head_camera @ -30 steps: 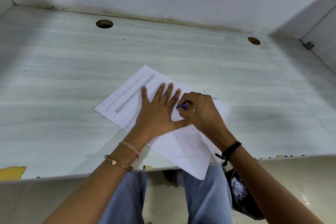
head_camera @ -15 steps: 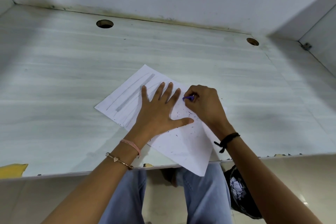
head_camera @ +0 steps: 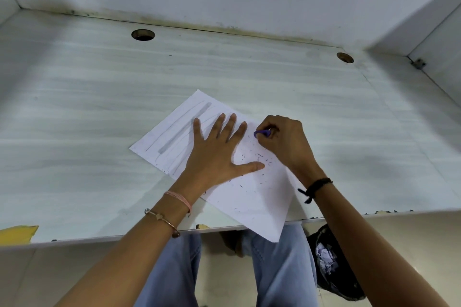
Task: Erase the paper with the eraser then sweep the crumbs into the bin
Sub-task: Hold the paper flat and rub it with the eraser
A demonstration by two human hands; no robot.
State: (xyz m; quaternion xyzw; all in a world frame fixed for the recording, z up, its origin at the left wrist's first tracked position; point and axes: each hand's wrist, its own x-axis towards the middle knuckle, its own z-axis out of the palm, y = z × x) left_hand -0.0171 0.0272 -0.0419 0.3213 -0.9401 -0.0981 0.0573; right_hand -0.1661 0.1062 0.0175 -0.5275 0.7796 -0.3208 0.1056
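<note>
Right hand pinching purple eraser, left hand flat on paper

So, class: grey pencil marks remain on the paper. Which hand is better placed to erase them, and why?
Right. The right hand pinches the purple eraser against the paper, while the left hand lies flat, fingers spread, pinning it down beside the pencil marks.

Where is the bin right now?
In the head view the bin sits at lower right, on the floor below the desk edge, beside the person's right leg and partly hidden by the right forearm.
</note>
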